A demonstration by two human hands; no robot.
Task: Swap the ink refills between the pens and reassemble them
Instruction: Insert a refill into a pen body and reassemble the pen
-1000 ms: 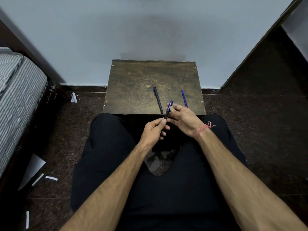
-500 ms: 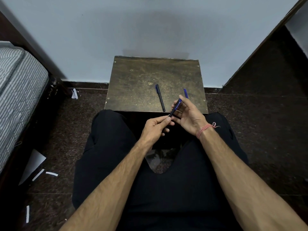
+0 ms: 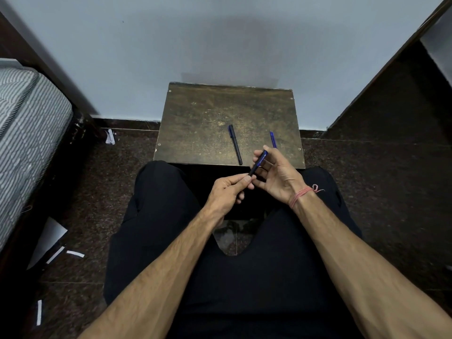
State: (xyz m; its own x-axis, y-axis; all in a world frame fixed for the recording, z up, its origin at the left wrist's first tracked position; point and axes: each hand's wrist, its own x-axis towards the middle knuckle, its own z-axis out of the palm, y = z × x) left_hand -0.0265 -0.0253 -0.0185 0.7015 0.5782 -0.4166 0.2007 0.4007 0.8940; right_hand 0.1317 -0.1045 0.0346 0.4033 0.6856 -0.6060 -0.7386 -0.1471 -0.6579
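While the left hand (image 3: 228,189) pinches the lower end and the right hand (image 3: 276,177) grips the upper barrel, the blue pen (image 3: 258,163) over the lap looks light, stiff, slick; best twisted near the joint.

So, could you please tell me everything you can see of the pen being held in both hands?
The held pen is a slim, dark blue barrel with pale lettering along its side, plastic by the look of it. It slants from lower left up to upper right, above the near edge of the small table. The left hand pinches its lower end; the right hand grips its upper part. Its tip is hidden.
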